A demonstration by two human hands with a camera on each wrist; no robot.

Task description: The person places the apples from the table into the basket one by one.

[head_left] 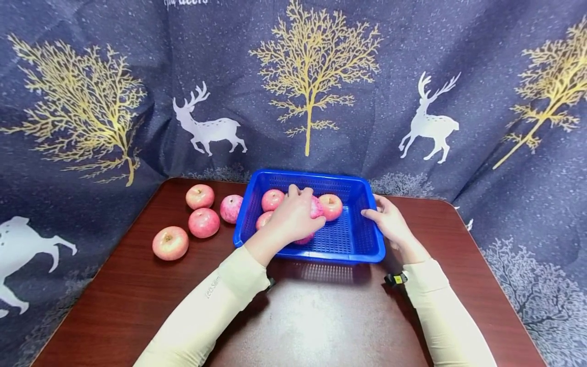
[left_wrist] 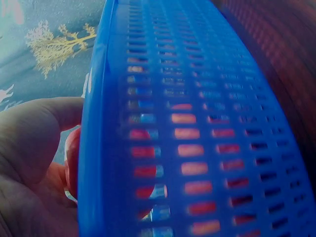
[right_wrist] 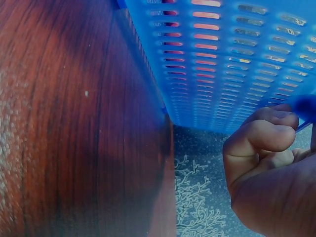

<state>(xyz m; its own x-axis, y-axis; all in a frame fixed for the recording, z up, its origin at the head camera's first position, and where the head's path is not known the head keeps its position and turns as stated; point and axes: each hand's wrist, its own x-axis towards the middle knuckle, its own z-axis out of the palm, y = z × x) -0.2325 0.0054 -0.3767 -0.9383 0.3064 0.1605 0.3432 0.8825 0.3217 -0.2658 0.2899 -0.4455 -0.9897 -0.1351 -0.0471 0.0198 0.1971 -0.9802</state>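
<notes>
A blue plastic basket (head_left: 339,257) with slotted walls stands on the table, and several red-pink apples lie inside it. Reaching over the front rim, my left hand (head_left: 295,216) has its fingers and thumb around an apple (head_left: 316,208), which the hand partly covers. Beside it sits a paler apple (head_left: 331,206); another apple (head_left: 272,200) lies toward the back left. In the left wrist view, red skin of the apple (left_wrist: 72,160) shows by the palm, behind the basket wall. My right hand (head_left: 392,224) grips the basket's right rim, thumb on the inside and curled fingers outside.
Left of the basket, several apples rest on the brown table (head_left: 137,306): one apple (head_left: 231,208) close to the basket wall, and a yellowish one (head_left: 170,243) nearest the front. A dark cloth (head_left: 321,127) printed with deer and trees hangs behind the table.
</notes>
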